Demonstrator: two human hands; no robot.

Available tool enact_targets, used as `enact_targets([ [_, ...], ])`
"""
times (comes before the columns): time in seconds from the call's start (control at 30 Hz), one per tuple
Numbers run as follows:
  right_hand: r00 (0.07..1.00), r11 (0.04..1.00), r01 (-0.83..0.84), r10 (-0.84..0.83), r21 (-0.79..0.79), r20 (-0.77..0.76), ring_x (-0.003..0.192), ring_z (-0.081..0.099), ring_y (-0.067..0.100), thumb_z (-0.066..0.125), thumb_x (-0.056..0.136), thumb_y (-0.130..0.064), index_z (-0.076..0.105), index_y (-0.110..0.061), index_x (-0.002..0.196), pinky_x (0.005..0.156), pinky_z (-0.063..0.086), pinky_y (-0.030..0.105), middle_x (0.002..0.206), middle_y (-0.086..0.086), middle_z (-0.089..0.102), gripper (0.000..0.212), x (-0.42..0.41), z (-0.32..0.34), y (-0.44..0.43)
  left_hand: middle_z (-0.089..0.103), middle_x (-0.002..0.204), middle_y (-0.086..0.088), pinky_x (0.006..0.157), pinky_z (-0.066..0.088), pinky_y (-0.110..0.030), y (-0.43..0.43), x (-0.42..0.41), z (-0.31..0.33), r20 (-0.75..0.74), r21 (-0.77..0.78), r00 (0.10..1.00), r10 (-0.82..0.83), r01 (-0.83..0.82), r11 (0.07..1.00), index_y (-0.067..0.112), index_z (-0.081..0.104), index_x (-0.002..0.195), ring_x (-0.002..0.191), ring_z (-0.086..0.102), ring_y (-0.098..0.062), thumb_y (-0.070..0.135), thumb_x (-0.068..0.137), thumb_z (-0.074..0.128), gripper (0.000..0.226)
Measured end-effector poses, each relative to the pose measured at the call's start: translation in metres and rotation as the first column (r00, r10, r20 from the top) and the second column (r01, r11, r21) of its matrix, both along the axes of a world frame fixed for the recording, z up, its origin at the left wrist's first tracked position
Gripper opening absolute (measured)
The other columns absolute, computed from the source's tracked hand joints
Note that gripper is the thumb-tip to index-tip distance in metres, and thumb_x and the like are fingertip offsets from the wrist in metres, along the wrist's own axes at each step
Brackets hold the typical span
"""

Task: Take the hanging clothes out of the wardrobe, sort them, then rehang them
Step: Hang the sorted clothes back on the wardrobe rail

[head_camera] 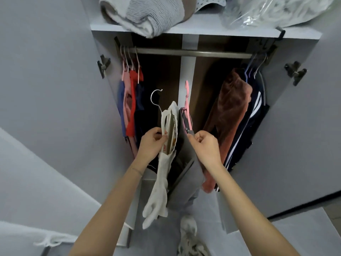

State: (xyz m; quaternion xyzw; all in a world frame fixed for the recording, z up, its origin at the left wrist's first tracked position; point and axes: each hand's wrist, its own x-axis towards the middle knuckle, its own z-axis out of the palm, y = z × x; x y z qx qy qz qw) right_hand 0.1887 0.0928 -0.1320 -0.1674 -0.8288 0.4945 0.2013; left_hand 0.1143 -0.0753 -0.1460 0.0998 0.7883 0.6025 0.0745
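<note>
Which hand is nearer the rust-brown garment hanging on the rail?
Right. The right hand, gripping the grey garment, sits just beside the rust-brown garment; the left hand, holding the white garment, is farther off, beyond both held pieces.

cream garment (162,172) on wire hanger (151,97) | grey garment (184,182) on pink hanger (187,93) | both off rail (184,52), adjacent

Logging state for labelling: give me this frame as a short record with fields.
left hand: grips white garment on white hanger
right hand: grips grey garment on pink hanger
hooks: both off the rail
rail: red top at left end, brown garment at right end
shelf: blanket, bag
</note>
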Motion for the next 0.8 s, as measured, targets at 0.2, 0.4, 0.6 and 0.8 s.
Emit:
enact_targets([
  [0.2, 0.999, 1.0, -0.026, 0.026, -0.006, -0.023, 0.046, 0.042, 0.005, 0.068, 0.089, -0.024, 0.047, -0.01, 0.057, 0.048, 0.032, 0.014, 0.052, 0.0, 0.045, 0.041, -0.093, -0.002, 0.016, 0.072, 0.09, -0.019, 0.072, 0.059, -0.043, 0.019, -0.104, 0.002, -0.041, -0.046, 0.997, 0.061, -0.063, 0.997, 0.008, 0.065, 0.098, 0.077, 0.07, -0.033, 0.008, 0.094, 0.058, 0.008],
  [0.4, 0.99, 0.991, -0.13, 0.129, -0.014, -0.056, 0.046, 0.045, 0.002, 0.067, 0.091, -0.022, 0.045, -0.019, 0.056, 0.05, 0.036, 0.01, 0.05, -0.006, 0.044, 0.042, -0.172, 0.0, 0.042, 0.071, 0.085, -0.019, 0.074, 0.057, -0.052, 0.04, -0.18, 0.0, -0.115, -0.076, 0.985, 0.131, -0.14, 0.987, 0.011, 0.064, 0.093, 0.075, 0.069, -0.035, 0.006, 0.092, 0.057, 0.008],
  [0.6, 0.97, 0.98, -0.183, 0.193, 0.076, -0.149, 0.048, 0.046, 0.001, 0.067, 0.091, -0.018, 0.041, -0.024, 0.056, 0.051, 0.036, 0.01, 0.05, -0.01, 0.041, 0.044, -0.238, 0.013, 0.064, 0.07, 0.085, -0.021, 0.072, 0.055, -0.056, 0.056, -0.252, 0.012, -0.198, -0.058, 0.951, 0.239, -0.255, 0.965, 0.0, 0.065, 0.103, 0.078, 0.068, -0.04, 0.006, 0.094, 0.054, 0.015],
  [0.8, 0.966, 0.967, -0.161, 0.196, 0.196, -0.171, 0.048, 0.044, 0.005, 0.069, 0.089, -0.018, 0.044, -0.018, 0.057, 0.051, 0.035, 0.012, 0.052, -0.004, 0.045, 0.041, -0.289, 0.025, 0.078, 0.07, 0.079, -0.018, 0.058, 0.051, -0.024, 0.058, -0.314, 0.022, -0.308, -0.157, 0.93, 0.201, -0.259, 0.953, -0.002, 0.066, 0.094, 0.062, 0.063, -0.024, -0.001, 0.092, 0.052, 0.014],
])
